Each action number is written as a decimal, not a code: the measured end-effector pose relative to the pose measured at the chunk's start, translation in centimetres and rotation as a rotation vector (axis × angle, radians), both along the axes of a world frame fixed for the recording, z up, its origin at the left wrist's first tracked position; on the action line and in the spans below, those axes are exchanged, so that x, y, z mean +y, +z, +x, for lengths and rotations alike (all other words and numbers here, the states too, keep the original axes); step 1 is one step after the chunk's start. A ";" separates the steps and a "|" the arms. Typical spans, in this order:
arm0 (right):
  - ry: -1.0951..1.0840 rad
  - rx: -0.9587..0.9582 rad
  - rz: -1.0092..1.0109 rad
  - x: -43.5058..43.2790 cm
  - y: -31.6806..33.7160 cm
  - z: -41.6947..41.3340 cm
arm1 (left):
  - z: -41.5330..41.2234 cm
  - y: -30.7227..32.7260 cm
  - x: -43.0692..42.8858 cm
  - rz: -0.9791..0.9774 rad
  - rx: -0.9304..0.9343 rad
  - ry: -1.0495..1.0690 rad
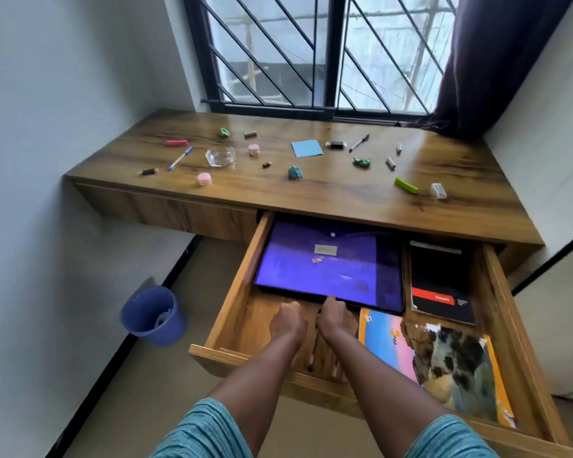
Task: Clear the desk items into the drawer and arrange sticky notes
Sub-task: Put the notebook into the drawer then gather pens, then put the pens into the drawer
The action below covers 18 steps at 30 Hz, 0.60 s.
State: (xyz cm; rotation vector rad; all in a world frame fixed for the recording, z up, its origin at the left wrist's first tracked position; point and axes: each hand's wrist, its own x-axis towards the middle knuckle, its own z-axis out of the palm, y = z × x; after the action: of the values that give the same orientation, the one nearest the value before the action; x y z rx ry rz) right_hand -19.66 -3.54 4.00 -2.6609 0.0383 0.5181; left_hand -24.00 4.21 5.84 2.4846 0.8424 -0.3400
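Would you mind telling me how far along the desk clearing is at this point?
Done: the drawer is open. In hand: the left hand and right hand are at the near edge of the purple folder inside it; grip unclear. Left: the blue pen, black pen, glass dish and blue sticky notes lie on the desk.

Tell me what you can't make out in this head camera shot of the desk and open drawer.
- Fingers of the left hand and right hand: foreshortened behind the backs of the hands, so the grip is unclear.
- Label on the purple folder: text blurred.
- Back of the drawer: hidden under the desk.
- Contents of the blue bin: blurred.
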 end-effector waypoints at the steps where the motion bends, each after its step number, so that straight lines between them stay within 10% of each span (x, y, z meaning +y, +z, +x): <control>1: 0.038 -0.009 -0.031 0.7 0.6 0.2 | 0.3 0.6 0.7 0.006 -0.008 -0.001; 18: 0.132 -0.180 0.067 22.6 6.9 4.0 | 4.0 4.4 22.4 0.203 -0.261 0.041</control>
State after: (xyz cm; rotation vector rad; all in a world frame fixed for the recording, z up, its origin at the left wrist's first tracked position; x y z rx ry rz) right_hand -15.67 19.05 10.85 -2.6452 -0.2054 0.3122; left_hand -20.01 26.66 10.22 2.6170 0.8516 0.0891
